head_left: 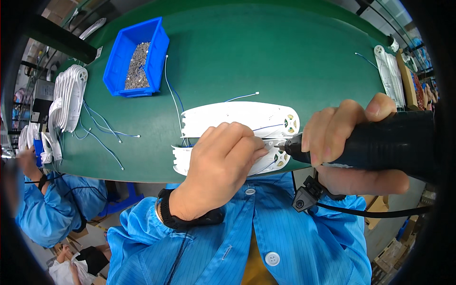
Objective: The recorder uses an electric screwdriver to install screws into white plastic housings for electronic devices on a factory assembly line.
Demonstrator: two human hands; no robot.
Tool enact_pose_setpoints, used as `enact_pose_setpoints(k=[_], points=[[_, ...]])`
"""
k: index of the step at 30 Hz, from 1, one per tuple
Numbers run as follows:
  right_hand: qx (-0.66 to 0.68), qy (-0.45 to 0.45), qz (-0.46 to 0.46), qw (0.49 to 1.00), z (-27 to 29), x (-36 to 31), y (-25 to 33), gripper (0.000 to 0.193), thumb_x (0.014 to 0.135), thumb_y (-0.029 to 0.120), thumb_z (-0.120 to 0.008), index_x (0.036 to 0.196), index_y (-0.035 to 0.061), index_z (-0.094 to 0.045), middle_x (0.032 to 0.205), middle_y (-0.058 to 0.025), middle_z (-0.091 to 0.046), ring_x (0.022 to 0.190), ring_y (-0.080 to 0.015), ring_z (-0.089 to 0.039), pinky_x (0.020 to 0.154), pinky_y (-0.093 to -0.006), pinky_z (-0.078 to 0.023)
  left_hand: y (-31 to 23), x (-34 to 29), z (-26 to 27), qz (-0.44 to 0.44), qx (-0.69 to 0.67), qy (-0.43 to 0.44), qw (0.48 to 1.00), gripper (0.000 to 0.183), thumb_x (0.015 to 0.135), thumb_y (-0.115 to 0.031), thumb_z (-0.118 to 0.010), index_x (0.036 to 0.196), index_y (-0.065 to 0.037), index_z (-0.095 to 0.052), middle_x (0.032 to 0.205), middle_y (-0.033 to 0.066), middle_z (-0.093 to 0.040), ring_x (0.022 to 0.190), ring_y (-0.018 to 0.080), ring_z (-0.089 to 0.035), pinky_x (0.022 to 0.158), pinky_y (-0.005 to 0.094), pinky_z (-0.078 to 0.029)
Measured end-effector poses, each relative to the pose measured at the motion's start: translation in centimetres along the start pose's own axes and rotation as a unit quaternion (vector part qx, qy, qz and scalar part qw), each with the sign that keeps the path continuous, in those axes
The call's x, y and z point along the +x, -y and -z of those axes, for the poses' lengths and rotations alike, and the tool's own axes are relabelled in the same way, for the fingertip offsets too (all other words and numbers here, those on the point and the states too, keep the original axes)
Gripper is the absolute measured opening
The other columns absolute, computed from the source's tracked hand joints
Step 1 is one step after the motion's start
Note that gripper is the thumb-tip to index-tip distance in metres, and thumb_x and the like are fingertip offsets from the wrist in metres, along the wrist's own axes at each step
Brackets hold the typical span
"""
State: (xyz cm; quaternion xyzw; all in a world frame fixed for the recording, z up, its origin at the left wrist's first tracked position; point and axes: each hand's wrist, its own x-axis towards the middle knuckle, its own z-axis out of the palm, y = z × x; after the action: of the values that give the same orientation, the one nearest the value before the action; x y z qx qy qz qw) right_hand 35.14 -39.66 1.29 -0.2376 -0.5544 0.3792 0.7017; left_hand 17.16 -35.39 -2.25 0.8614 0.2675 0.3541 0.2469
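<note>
Two long white plastic housings lie side by side near the table's front edge, the far housing and the near housing. Each has a rounded right end with small yellow-green pieces showing, and thin blue and white wires. Over the near housing is my left hand, its fingertips pinched together close to the rounded end; whatever they hold is hidden. My right hand is wrapped round a black electric screwdriver held nearly level. Its bit points left, close to my left fingertips and the near housing's end.
A blue bin of small metal screws stands at the back left of the green table. Stacked white housings with trailing wires lie at left, more housings at right. A co-worker in blue sits at left.
</note>
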Motion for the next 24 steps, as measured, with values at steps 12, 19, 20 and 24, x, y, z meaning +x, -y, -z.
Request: enact_pose_setpoints(k=[12,19,20,24], points=[[0.083,0.027,0.024,0.996,-0.4,0.9,0.9,0.071,0.081,0.06,-0.053,0.124,0.0089,-0.032,0.072,-0.0057,-0.056,0.054,-0.0159,-0.056,0.052,-0.0303,-0.048,-0.2,0.6,0.0,-0.032,0.011,0.048,0.998,0.021,0.057,-0.012,-0.075,0.073,-0.009,-0.063,0.071,0.0002,-0.057,0.067,0.0194,-0.052,0.058,0.0318,-0.035],[0.072,0.075,-0.01,0.995,-0.5,1.1,1.0,0.072,0.078,0.061,-0.056,0.121,0.0091,-0.032,0.072,-0.0074,-0.055,0.058,-0.0182,-0.059,0.056,-0.0312,-0.05,-0.2,0.3,0.1,-0.04,-0.003,0.044,0.998,0.018,0.063,-0.013,-0.073,0.073,-0.008,-0.058,0.073,0.0002,-0.052,0.068,0.0192,-0.049,0.063,0.0328,-0.032],[0.07,0.082,-0.015,0.994,-0.5,1.2,1.1,0.072,0.078,0.061,-0.057,0.121,0.0092,-0.032,0.072,-0.0076,-0.055,0.059,-0.0185,-0.06,0.057,-0.0313,-0.05,-0.3,0.3,0.1,-0.043,0.005,0.039,0.998,0.019,0.063,-0.012,-0.072,0.074,-0.008,-0.058,0.074,0.0005,-0.052,0.069,0.0192,-0.049,0.064,0.0333,-0.032],[0.048,0.132,-0.05,0.989,-0.4,1.9,1.7,0.073,0.076,0.062,-0.059,0.12,0.0096,-0.033,0.072,-0.0079,-0.055,0.059,-0.0189,-0.059,0.058,-0.0323,-0.05,-0.6,0.3,-0.1,-0.063,0.05,0.029,0.996,0.021,0.062,-0.013,-0.072,0.076,-0.008,-0.057,0.076,0.0017,-0.052,0.07,0.019,-0.049,0.066,0.0342,-0.032]])
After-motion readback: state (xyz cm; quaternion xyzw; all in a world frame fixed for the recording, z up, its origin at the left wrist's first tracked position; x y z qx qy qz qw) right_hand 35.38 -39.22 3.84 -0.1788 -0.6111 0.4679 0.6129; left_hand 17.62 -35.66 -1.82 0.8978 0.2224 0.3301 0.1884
